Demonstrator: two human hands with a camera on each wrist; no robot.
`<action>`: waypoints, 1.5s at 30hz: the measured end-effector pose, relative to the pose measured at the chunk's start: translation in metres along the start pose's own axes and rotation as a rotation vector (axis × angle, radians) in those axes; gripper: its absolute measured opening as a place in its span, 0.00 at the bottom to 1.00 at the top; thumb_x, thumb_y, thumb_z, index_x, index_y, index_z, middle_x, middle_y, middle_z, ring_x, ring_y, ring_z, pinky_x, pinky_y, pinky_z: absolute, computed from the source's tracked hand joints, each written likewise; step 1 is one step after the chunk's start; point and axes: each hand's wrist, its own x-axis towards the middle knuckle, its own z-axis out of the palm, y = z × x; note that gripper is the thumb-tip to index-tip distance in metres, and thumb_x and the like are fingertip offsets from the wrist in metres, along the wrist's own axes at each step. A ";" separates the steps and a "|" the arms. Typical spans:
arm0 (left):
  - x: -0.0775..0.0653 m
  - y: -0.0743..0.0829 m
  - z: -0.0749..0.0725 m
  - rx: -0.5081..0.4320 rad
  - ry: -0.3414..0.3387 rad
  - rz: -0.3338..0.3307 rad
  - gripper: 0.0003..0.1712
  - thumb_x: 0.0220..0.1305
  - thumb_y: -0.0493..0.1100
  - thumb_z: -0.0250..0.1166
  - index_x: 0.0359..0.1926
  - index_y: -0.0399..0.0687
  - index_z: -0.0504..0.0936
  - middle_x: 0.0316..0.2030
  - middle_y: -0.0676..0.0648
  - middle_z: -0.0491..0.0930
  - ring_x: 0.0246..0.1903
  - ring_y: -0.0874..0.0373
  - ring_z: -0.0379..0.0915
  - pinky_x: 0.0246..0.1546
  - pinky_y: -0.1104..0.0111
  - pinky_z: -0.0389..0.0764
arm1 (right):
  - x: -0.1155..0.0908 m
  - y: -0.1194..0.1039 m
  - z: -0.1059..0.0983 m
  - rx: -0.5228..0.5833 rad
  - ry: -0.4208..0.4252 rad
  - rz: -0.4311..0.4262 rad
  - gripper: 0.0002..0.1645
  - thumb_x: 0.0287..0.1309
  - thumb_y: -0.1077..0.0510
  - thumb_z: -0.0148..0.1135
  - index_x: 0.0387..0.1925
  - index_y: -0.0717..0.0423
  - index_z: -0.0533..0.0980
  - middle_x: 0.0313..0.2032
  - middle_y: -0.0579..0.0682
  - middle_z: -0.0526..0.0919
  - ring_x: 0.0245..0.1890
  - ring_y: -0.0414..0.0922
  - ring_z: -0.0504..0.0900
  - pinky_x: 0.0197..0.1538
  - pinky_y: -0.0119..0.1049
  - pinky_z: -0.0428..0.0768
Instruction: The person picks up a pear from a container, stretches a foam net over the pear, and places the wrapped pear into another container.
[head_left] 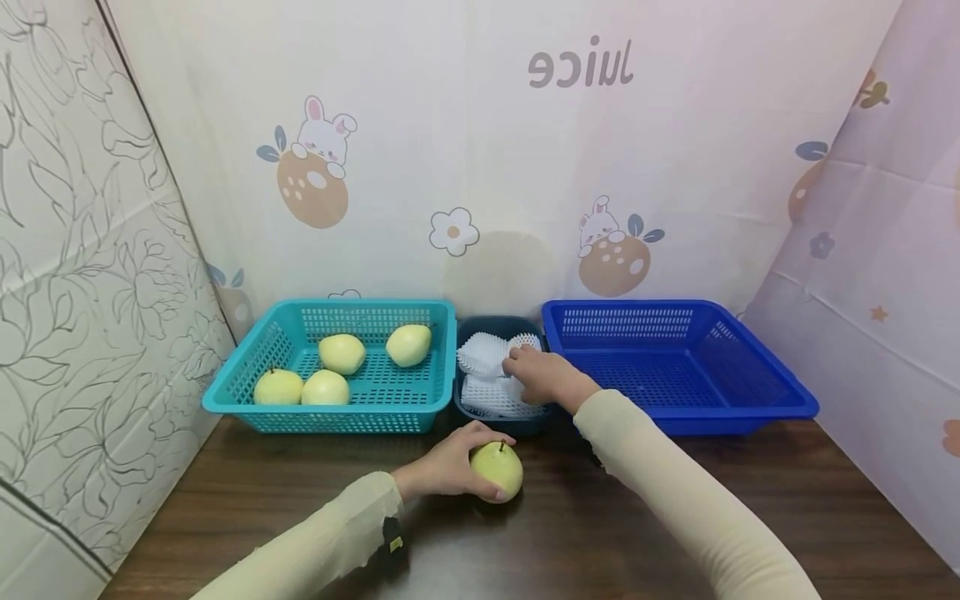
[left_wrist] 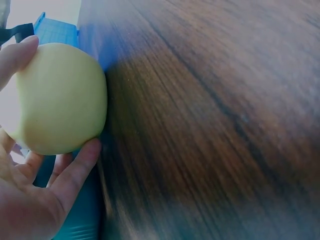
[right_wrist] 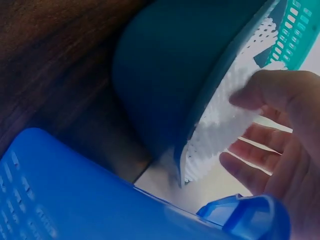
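In the head view my left hand (head_left: 457,467) holds a pale yellow-green pear (head_left: 498,471) on the table, its stem upward. The left wrist view shows thumb and fingers spread around the pear (left_wrist: 62,100). My right hand (head_left: 551,379) is over the small dark bin (head_left: 510,423), gripping a white foam net (head_left: 525,341) at its right side. In the right wrist view the thumb lies across the white foam (right_wrist: 220,125) with fingers behind it; the fingertips are partly hidden. More foam nets (head_left: 495,396) lie in the bin.
A teal basket (head_left: 337,422) with several pears (head_left: 342,354) stands to the left of the bin. On the right is a blue basket (head_left: 697,412), close beside the bin. A printed curtain (head_left: 487,167) hangs behind; the brown wooden table (head_left: 570,533) lies in front.
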 end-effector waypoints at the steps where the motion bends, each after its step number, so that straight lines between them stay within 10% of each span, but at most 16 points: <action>1: 0.000 -0.001 0.000 0.002 0.002 0.005 0.37 0.43 0.53 0.76 0.58 0.54 0.77 0.46 0.54 0.69 0.44 0.58 0.65 0.39 0.66 0.72 | 0.000 0.000 0.001 -0.002 0.008 0.000 0.17 0.53 0.63 0.65 0.47 0.56 0.76 0.45 0.53 0.76 0.46 0.49 0.72 0.48 0.44 0.77; 18: -0.001 -0.001 0.004 0.016 0.026 0.012 0.37 0.43 0.54 0.76 0.57 0.54 0.78 0.46 0.54 0.69 0.45 0.58 0.65 0.40 0.65 0.72 | -0.006 0.012 -0.005 -0.012 0.546 0.033 0.03 0.56 0.68 0.63 0.32 0.61 0.82 0.29 0.55 0.82 0.28 0.50 0.81 0.32 0.41 0.81; 45: -0.002 0.000 0.002 0.020 0.033 -0.014 0.37 0.42 0.55 0.76 0.57 0.56 0.78 0.46 0.55 0.69 0.45 0.57 0.65 0.40 0.63 0.71 | -0.065 -0.013 -0.086 0.254 0.637 0.068 0.09 0.55 0.68 0.65 0.39 0.63 0.83 0.35 0.56 0.85 0.37 0.51 0.83 0.42 0.44 0.81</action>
